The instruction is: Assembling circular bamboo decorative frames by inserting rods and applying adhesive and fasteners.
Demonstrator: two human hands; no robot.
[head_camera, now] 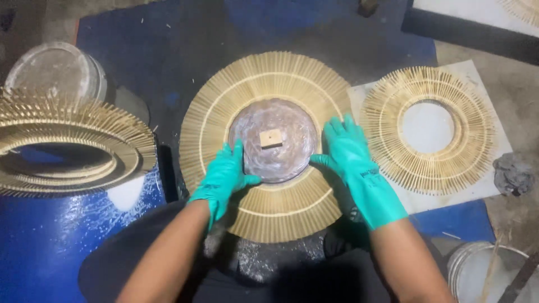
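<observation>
A round ring of radiating bamboo sticks point(264, 78) lies flat on a dark mat. In its middle sits a dark round disc point(281, 120) with a small square wooden block point(271, 138) on top. My left hand point(224, 177), in a teal glove, rests flat on the sticks with its fingers against the disc's lower left edge. My right hand point(351, 154), also in a teal glove, lies flat on the sticks, with its thumb touching the disc's right edge. Neither hand grips anything.
A second stick ring point(429, 171) with an open middle lies on a white sheet point(469, 70) at right. A stack of stick rings point(73, 148) stands at left beside a grey bucket lid point(53, 70). A white bucket point(483, 272) is at lower right, a grey rag point(512, 174) at far right.
</observation>
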